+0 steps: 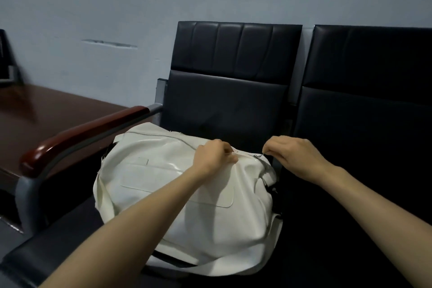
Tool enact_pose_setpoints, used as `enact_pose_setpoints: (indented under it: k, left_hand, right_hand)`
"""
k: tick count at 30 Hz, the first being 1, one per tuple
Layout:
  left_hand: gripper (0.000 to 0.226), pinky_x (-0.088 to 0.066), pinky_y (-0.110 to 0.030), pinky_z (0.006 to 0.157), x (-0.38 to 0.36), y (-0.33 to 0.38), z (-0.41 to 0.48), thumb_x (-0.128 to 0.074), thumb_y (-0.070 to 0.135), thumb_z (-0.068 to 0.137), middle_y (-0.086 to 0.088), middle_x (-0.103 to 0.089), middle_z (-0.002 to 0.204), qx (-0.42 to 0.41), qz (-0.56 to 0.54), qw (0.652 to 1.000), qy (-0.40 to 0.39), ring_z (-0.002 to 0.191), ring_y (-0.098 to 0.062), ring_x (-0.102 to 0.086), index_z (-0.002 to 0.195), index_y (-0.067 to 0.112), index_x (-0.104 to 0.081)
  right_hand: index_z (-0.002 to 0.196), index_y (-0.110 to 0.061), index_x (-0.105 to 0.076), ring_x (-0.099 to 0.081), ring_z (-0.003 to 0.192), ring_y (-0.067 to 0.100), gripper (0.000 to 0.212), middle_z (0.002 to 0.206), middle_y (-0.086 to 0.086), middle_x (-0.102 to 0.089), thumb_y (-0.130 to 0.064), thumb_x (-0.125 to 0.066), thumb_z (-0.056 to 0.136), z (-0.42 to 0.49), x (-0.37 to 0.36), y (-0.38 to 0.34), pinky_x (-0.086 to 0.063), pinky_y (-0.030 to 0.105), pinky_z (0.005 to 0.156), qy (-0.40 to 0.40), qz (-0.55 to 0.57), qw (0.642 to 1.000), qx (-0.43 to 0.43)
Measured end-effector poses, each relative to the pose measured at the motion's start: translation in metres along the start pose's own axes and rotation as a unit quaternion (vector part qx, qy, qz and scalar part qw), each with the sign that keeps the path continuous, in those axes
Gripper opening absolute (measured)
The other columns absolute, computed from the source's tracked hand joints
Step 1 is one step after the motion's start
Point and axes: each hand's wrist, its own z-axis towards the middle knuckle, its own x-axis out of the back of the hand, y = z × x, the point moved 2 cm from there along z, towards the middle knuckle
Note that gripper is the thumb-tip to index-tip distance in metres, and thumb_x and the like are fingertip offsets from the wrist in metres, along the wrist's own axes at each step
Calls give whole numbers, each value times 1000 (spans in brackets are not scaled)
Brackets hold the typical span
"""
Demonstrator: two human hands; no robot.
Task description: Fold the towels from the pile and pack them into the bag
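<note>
- Bag [187, 194]: white, glossy, smooth-skinned, soft and rounded; lying flat on the seat of a dark chair [233, 91], far edge near the backrest, left edge just beside the armrest, right edge reaching the gap toward the neighbouring seat.
- Zip [161, 135]: thin metal line curving along the bag's far edge from the left corner to the right end.
- Flat rectangular pocket [177, 192] with rounded corners, sewn on the upper face of the bag.
- White strap [210, 266]: broad, flat, looping past the bag's near edge.
- Left hand [215, 156]: fingers curled, pinching the bag's fabric beside the zip, near the middle of the far edge.
- Right hand [292, 156]: fingertips closed in a pinch on the small metal zip pull [258, 155] at the bag's right end; a short stretch of zip between the two hands.
- Armrest [81, 133]: red-brown, polished, curved, on a grey metal frame.
- Second chair [362, 100]: same dark padded leather-like finish, on the right, its seat in deep shadow.
- Table [46, 112]: dark lacquered wood, reflective, left of the armrest.
- Wall [117, 7]: pale, matte, behind both backrests.
</note>
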Motion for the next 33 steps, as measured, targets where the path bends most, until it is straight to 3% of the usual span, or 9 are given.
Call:
enact_pose_setpoints:
  k: [4, 8, 11, 16, 20, 22, 25, 29, 33]
  left_hand:
    - [24, -40, -28, 75, -5, -6, -3, -64, 39, 87, 2, -67, 102, 19, -12, 999, 28, 98, -19, -60, 99, 20, -72]
    - [26, -32, -27, 78, -10, -1, -10, -59, 37, 90, -1, -62, 106, -6, 68, 998, 18, 102, -22, -56, 105, 19, -71]
    - [27, -33, -29, 80, -11, 1, -16, -53, 33, 93, -3, -59, 108, -18, 82, 996, 3, 105, -23, -54, 107, 17, -70]
    - [39, -32, -36, 98, -22, 17, -32, -38, 37, 101, -3, -55, 131, -37, 128, 990, -52, 119, -23, -47, 129, 19, -56]
    - [36, -39, -36, 98, -28, 55, -48, -42, 33, 101, -6, -62, 125, -43, 35, 993, -101, 116, -25, -54, 121, 12, -63]
    - [34, -45, -35, 92, -29, 82, -62, -42, 31, 102, -9, -65, 119, -39, -9, 990, -134, 110, -26, -58, 122, 12, -62]
    - [32, -48, -33, 87, -25, 121, -80, -44, 24, 101, -10, -65, 119, -23, -43, 993, -108, 106, -25, -61, 127, 12, -58]
    - [36, -47, -34, 95, -25, 165, -105, -55, 24, 96, -9, -61, 126, -22, -63, 992, -108, 114, -25, -58, 129, 8, -54]
    - [37, -45, -27, 89, -41, 199, -128, -60, 25, 92, -6, -62, 125, -51, -68, 987, -134, 114, -21, -58, 126, 11, -57]
  right_hand:
    - [86, -20, -66, -62, 72, 18, 23, 84, -7, -64, -21, -43, 85, -41, -14, 3, -50, 28, 48, 12, -31, 999, 23]
    - [89, -23, -65, -63, 72, 16, 22, 84, -8, -64, -22, -44, 84, -66, -32, -7, -49, 24, 49, -7, -4, 1000, 7]
    - [95, -26, -64, -66, 72, 17, 22, 86, -9, -67, -27, -43, 86, -72, -32, -7, -53, 29, 47, -25, 33, 999, -32]
    - [115, -28, -65, -64, 100, 17, 28, 111, -10, -66, -26, -43, 98, -77, 1, -1, -52, 35, 76, -89, 48, 987, -126]
    - [112, -25, -65, -62, 104, 18, 24, 112, -6, -67, -24, -44, 100, -79, 39, 14, -50, 37, 87, -73, 111, 955, -264]
    - [114, -24, -65, -61, 105, 17, 25, 113, -5, -67, -24, -43, 101, -88, 58, 13, -50, 37, 88, -84, 127, 947, -283]
    - [122, -22, -62, -58, 112, 17, 29, 123, -3, -63, -27, -40, 103, -109, 91, 8, -48, 35, 91, -112, 126, 941, -293]
    - [126, -22, -60, -55, 117, 20, 32, 131, 0, -59, -30, -40, 103, -153, 140, 6, -47, 37, 96, -137, 108, 928, -330]
    - [133, -21, -54, -55, 119, 18, 34, 133, 1, -57, -30, -47, 100, -212, 174, 6, -48, 37, 98, -146, 81, 915, -367]
